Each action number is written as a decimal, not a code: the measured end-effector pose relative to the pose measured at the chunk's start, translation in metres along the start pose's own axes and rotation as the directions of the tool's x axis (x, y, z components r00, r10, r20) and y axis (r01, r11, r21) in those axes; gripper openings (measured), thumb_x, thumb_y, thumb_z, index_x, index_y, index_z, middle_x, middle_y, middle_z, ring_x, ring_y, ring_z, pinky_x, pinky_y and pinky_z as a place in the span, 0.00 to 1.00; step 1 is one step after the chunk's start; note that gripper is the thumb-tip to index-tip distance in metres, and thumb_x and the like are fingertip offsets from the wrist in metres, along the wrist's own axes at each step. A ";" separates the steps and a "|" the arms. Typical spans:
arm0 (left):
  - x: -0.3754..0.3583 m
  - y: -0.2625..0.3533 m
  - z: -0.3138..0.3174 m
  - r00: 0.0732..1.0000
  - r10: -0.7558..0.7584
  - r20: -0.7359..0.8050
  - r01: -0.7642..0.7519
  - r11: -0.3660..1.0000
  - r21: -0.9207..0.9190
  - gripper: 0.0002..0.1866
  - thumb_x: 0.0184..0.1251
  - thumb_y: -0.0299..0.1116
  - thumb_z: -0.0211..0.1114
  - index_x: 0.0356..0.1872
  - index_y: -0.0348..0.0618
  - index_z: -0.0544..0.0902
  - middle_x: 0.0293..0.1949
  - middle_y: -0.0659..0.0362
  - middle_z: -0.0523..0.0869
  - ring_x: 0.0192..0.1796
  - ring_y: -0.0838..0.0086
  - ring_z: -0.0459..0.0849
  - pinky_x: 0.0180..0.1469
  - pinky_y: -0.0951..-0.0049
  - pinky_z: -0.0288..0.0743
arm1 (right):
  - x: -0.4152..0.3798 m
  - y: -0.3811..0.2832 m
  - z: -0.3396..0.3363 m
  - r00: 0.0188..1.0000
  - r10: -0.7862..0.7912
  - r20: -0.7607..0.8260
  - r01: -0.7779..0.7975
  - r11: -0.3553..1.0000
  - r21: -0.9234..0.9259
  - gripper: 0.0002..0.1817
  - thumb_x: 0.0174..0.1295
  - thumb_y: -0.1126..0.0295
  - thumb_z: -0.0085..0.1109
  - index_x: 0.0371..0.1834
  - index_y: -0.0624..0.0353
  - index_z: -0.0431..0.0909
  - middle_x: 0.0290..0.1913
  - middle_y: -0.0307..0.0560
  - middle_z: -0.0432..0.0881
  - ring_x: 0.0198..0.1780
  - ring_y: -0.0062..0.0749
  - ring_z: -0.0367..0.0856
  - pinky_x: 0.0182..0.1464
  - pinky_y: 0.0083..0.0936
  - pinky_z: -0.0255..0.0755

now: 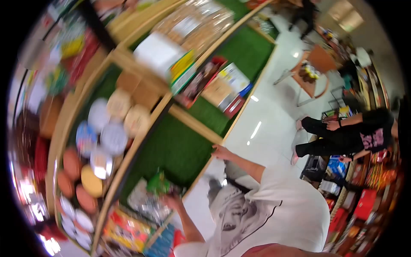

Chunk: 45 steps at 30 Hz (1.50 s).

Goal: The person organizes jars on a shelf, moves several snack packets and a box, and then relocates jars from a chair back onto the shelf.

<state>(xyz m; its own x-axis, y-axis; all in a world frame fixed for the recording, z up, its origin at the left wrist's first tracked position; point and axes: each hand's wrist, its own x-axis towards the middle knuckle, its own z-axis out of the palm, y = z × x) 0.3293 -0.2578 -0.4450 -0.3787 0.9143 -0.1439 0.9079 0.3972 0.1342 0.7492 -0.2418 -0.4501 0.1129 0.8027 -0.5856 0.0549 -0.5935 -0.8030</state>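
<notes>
Your left hand (172, 201) is at the green-and-clear plastic packaging (147, 198), at seven o'clock.
The packaging looks shiny, crumpled and part see-through, lying on the green-lined shelf (180, 139); its print is too blurred to read, and you cannot tell whether those fingers grasp it. Your right hand (221, 152), at five o'clock near centre, has fingers at the shelf's wooden edge; whether they grip it, you cannot tell.
</notes>
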 end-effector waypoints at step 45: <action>-0.086 0.401 0.021 0.940 0.297 0.169 0.019 0.448 -0.894 0.24 0.63 0.43 0.65 0.56 0.41 0.72 0.48 0.46 0.76 0.52 0.53 0.76 0.54 0.61 0.71 | -0.008 -0.097 -0.160 0.985 -0.146 -0.090 0.159 0.975 0.154 0.14 0.60 0.68 0.65 0.47 0.61 0.77 0.41 0.40 0.83 0.41 0.24 0.80 0.47 0.22 0.74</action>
<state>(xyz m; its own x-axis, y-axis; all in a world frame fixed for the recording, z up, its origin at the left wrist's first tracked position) 0.7294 -0.1784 -0.3994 -0.0558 0.9638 -0.2608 0.2393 0.2665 0.9337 0.9021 -0.2000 -0.3495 0.1929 0.8723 -0.4494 -0.0817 -0.4421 -0.8932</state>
